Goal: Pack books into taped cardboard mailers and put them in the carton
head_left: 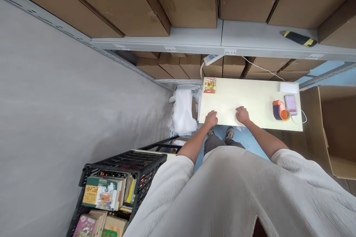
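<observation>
My left hand (211,118) and my right hand (242,114) both rest on the near edge of a pale table (250,96), fingers curled down against the top. Whether anything lies under them I cannot make out; they seem to hold nothing. A small colourful book (209,85) lies at the table's far left corner, apart from both hands. An orange and dark tape dispenser (280,110) sits to the right, beside a purple phone (290,104) with a white cable.
A black crate of books (111,192) stands at my lower left. White wrapping (183,111) is heaped left of the table. Metal shelves (222,40) hold cardboard boxes, with a yellow-black knife (299,38) on top. An open carton (333,129) stands right. A grey wall (69,111) runs along the left.
</observation>
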Motion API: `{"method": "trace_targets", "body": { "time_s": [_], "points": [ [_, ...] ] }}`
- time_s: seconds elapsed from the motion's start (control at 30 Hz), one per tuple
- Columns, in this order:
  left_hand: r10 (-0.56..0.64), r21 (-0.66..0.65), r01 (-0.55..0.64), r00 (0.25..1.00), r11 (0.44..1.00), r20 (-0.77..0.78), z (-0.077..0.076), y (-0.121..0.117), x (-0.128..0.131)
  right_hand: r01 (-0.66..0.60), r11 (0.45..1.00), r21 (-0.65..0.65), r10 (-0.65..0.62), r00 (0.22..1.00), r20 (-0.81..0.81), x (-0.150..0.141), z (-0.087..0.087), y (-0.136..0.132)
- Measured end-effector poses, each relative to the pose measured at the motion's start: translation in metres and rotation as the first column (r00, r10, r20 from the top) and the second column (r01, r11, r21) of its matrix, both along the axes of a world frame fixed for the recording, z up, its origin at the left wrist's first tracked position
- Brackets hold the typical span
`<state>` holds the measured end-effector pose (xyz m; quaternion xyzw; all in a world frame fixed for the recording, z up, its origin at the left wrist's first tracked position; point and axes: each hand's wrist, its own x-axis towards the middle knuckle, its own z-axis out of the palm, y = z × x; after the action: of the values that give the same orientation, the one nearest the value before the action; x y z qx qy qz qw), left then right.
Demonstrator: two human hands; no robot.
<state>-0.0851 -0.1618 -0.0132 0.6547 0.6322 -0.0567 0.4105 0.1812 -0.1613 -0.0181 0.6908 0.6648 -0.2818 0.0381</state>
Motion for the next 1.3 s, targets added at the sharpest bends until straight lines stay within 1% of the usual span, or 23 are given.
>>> {"method": "trace_targets", "body": {
  "time_s": [0.13,0.27,0.33,0.43,0.5,0.53,0.63,0.7,0.77,0.83,0.97,1.07,1.17,1.3],
  "points": [
    [-0.009,0.002,0.009,0.999,1.000,0.050,0.000,0.008,-0.013,0.068,0.997,-0.031,-0.066,0.995,0.074,-0.006,-0.001,0.003],
    [0.005,0.028,-0.008,0.995,1.000,0.104,-0.002,0.026,-0.027,0.158,0.987,-0.036,-0.155,0.984,0.092,-0.022,0.002,0.018],
    [-0.008,0.075,-0.001,0.994,0.997,0.112,-0.003,0.040,-0.033,0.198,0.980,-0.021,-0.197,0.980,0.042,-0.037,0.003,0.032],
    [-0.028,0.138,0.017,0.997,0.990,0.079,-0.007,0.065,-0.042,0.267,0.963,-0.026,-0.268,0.958,-0.105,-0.066,0.000,0.061],
    [-0.048,0.158,0.040,0.998,0.987,0.050,-0.010,0.081,-0.046,0.344,0.937,-0.062,-0.349,0.910,-0.224,-0.087,-0.005,0.083],
    [-0.065,0.164,0.058,0.997,0.985,0.040,-0.012,0.089,-0.049,0.392,0.916,-0.088,-0.400,0.870,-0.289,-0.098,-0.008,0.094],
    [-0.123,0.180,0.118,0.992,0.976,0.014,-0.018,0.108,-0.054,0.511,0.839,-0.185,-0.532,0.703,-0.472,-0.125,-0.018,0.119],
    [-0.153,0.183,0.151,0.988,0.971,-0.005,-0.023,0.116,-0.056,0.557,0.797,-0.234,-0.582,0.605,-0.543,-0.138,-0.026,0.130],
    [-0.179,0.161,0.181,0.983,0.970,-0.025,-0.027,0.119,-0.058,0.589,0.768,-0.253,-0.611,0.552,-0.567,-0.148,-0.033,0.136],
    [-0.211,0.132,0.216,0.976,0.968,-0.049,-0.031,0.119,-0.059,0.609,0.752,-0.254,-0.626,0.536,-0.567,-0.155,-0.039,0.141],
    [-0.295,0.136,0.309,0.949,0.941,-0.109,-0.038,0.114,-0.063,0.643,0.731,-0.230,-0.652,0.557,-0.515,-0.166,-0.047,0.150],
    [-0.346,0.146,0.364,0.928,0.920,-0.135,-0.040,0.113,-0.069,0.699,0.681,-0.218,-0.712,0.562,-0.422,-0.171,-0.051,0.161],
    [-0.364,0.175,0.383,0.922,0.907,-0.131,-0.041,0.113,-0.073,0.730,0.644,-0.229,-0.751,0.547,-0.369,-0.172,-0.054,0.172],
    [-0.363,0.189,0.383,0.922,0.904,-0.134,-0.042,0.112,-0.075,0.731,0.631,-0.262,-0.765,0.529,-0.366,-0.171,-0.055,0.180]
  ]
}}
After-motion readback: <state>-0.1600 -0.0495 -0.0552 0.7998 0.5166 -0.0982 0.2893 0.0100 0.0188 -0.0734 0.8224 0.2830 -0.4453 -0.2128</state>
